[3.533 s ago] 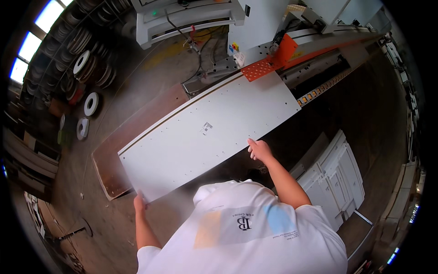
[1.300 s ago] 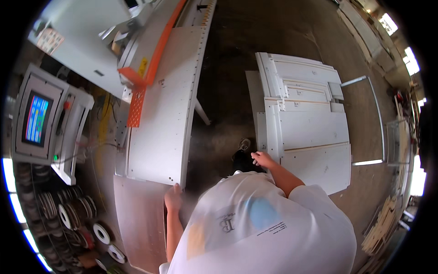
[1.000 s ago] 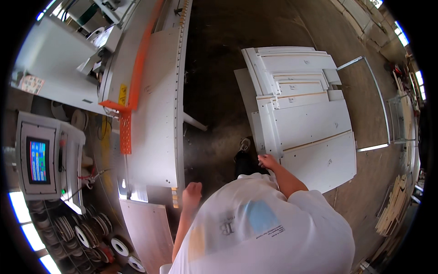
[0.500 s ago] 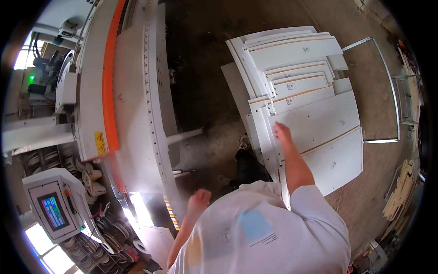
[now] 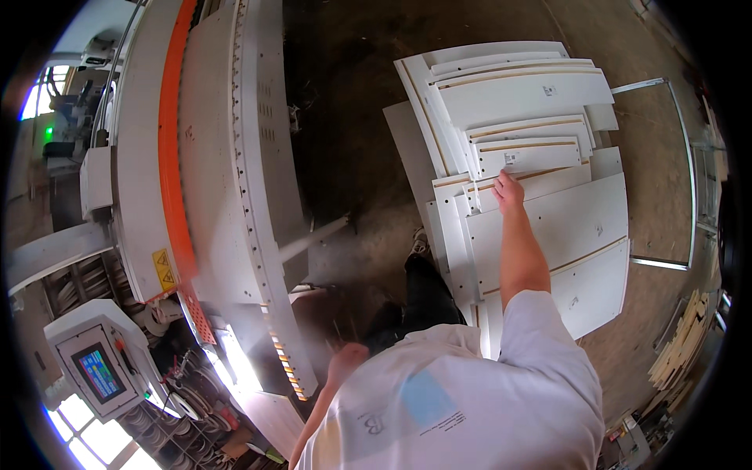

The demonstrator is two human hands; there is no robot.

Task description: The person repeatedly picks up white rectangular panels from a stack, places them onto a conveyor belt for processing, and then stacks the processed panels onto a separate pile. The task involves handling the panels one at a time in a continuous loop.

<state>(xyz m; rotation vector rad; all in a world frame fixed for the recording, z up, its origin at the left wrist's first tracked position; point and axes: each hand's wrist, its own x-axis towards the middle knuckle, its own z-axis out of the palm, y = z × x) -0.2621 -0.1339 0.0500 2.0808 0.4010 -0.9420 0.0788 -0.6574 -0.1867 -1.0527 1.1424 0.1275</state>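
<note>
Right now, nearest to me, the person's white shirt (image 5: 462, 399) fills the six o'clock part of the view, with dark trousers and a shoe just above it on the brown floor (image 5: 352, 117). The left hand (image 5: 347, 364) hangs at about seven o'clock, loosely curled and blurred; it grips nothing that I can make out, though a moment ago it was on the end of a long white panel by the machine. That panel has been let go, and the head has swung round to the stack.

Further out, at about two o'clock, the right hand (image 5: 508, 190) has travelled up across the pile since half a second ago. It now lies palm down with fingers spread on a small white board (image 5: 526, 157) near the top of the stack of white panels (image 5: 548, 227). I cannot tell whether the fingers have hooked its edge or merely rest on it. The board sits among overlapping sheets, some showing raw brown edges, all lying flat on a low frame (image 5: 666, 172).

Farther off, from nine to eleven o'clock, runs the long machine bed (image 5: 227, 157) with its orange guard strip (image 5: 168, 157). Its control screen (image 5: 98, 372) glows at eight o'clock.

My guess is the next piece is being chosen.
</note>
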